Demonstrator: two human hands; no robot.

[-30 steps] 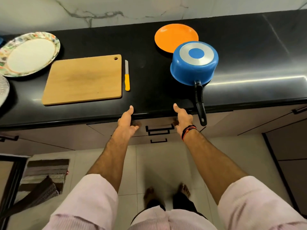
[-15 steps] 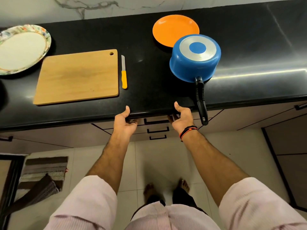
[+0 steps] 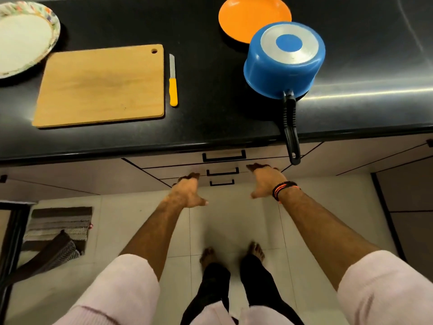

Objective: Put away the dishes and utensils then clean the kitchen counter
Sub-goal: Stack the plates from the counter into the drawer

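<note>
On the black counter [image 3: 210, 118] lie a wooden cutting board [image 3: 100, 85], a yellow-handled knife [image 3: 173, 83] just to its right, an orange plate [image 3: 248, 16] at the back, and an upside-down blue saucepan [image 3: 284, 59] whose black handle sticks out past the counter edge. A patterned white plate [image 3: 23, 41] sits at the far left. My left hand [image 3: 187, 192] and my right hand [image 3: 266, 180] are below the counter in front of the drawers [image 3: 222, 171], fingers extended toward the drawer fronts, holding nothing.
Three stacked drawers with black handles sit under the counter between my hands. A striped mat [image 3: 58, 231] lies on the tiled floor at the left beside a dark frame. Cabinet doors run along the right.
Both hands dropped from the counter's front edge to the lower drawer fronts. The view tilted down, so the counter items sit higher in the frame.
</note>
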